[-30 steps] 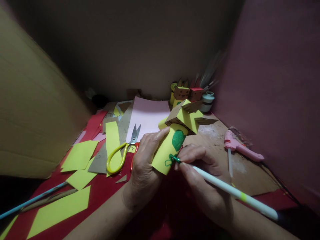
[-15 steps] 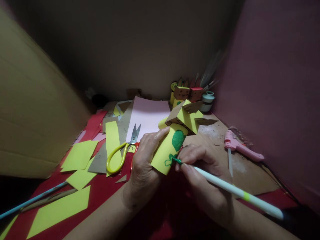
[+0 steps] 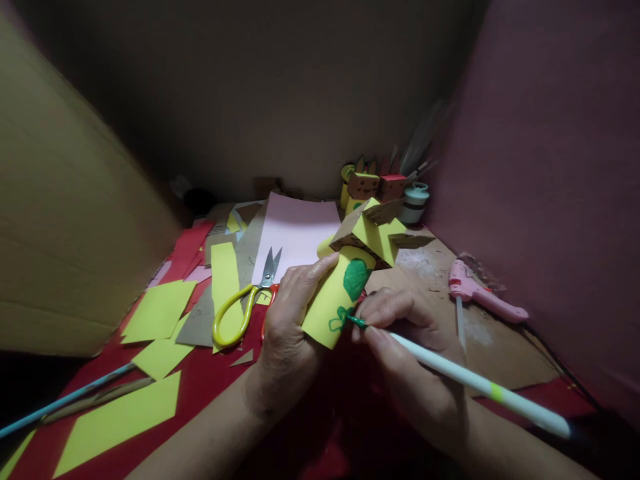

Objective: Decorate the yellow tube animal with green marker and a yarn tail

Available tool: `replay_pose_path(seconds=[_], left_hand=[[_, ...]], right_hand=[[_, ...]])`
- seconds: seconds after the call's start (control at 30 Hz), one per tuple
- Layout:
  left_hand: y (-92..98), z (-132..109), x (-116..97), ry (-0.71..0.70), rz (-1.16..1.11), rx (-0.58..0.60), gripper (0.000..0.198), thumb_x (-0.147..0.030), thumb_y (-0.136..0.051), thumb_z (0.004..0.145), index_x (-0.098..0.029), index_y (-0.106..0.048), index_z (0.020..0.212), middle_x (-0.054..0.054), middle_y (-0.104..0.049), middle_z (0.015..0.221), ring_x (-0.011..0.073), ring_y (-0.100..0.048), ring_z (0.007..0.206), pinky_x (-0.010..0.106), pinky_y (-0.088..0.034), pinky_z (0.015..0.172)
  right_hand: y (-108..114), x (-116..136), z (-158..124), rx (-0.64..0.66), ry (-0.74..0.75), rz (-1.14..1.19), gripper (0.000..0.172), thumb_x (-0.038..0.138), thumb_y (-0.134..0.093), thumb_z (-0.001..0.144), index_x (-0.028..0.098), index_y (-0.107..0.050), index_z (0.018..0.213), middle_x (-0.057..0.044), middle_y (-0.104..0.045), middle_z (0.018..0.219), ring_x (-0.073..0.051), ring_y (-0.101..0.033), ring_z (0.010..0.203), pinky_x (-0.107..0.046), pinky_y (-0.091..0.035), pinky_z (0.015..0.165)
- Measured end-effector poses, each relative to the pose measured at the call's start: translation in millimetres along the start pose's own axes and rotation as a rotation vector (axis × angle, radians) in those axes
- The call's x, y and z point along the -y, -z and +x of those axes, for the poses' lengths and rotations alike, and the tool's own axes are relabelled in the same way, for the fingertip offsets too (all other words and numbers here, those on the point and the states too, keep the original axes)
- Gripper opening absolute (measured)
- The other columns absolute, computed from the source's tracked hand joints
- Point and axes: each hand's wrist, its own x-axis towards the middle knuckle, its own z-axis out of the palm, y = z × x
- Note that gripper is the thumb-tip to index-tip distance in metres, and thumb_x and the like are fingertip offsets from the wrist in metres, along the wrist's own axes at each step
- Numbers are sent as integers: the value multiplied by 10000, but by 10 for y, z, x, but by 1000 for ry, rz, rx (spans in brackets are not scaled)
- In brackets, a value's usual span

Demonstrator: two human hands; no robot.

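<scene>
My left hand [image 3: 295,320] is closed around a yellow paper figure [image 3: 325,303], which has a tube body and a box-shaped cardboard head with pointed ears, tilted to the right. A filled green oval and a green bow-like outline mark the tube. Between the thumb and fingers of my right hand [image 3: 400,333] is a green felt-tip marker [image 3: 445,367] with a white barrel; its green tip meets the tube at the bow outline. Just left of my left hand lie scissors [image 3: 257,290] with yellow and red handles, blades parted.
Yellow paper pieces [image 3: 157,310] and grey card lie at left on red cloth. A pink sheet [image 3: 300,223] lies behind the scissors. Similar small figures [image 3: 363,187] and a pale jar [image 3: 415,202] stand at the back. A pink glue gun [image 3: 483,293] lies at right on brown board.
The marker and my right hand have shifted very slightly right along the bow outline. My left hand and the figure stay nearly still.
</scene>
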Motion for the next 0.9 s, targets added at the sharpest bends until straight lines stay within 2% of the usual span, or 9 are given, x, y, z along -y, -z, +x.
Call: replay_pose_path(seconds=[0.27,0.43,0.6,0.9], left_hand=[[1,11,-11,-3,-13,-5,383,-194,-656,883,-208,-602,1262,66,-675,1097,216,-650,983,372,-537,867],[-3,-5,2,-8,-20,-5,411,-188,-679,866,-216,-594,1267,62,-669,1115,213,-647,994,376,-532,883],[-11,-23,9,-19,-24,-23,437,-178,-694,855,-220,-589,1277,58,-663,1126,203,-646,993,359,-531,874],[3,-18,27,-41,-9,-16,423,-167,-671,865,-223,-589,1276,58,-666,1133,198,-643,994,356,-531,870]], right_hand=[[-36,36,-7,-7,-15,36,168,99,-599,892,264,-626,899,0,-582,821,-168,-551,859,-309,-470,763],[-51,57,-5,0,-5,18,168,119,-595,904,279,-638,932,0,-572,826,-161,-551,834,-289,-468,708],[-39,53,-6,9,-5,-8,143,141,-600,904,277,-637,929,-10,-590,847,-180,-566,857,-311,-481,721],[-28,30,2,21,8,-6,145,118,-600,886,260,-626,876,0,-575,789,-170,-551,778,-320,-468,717]])
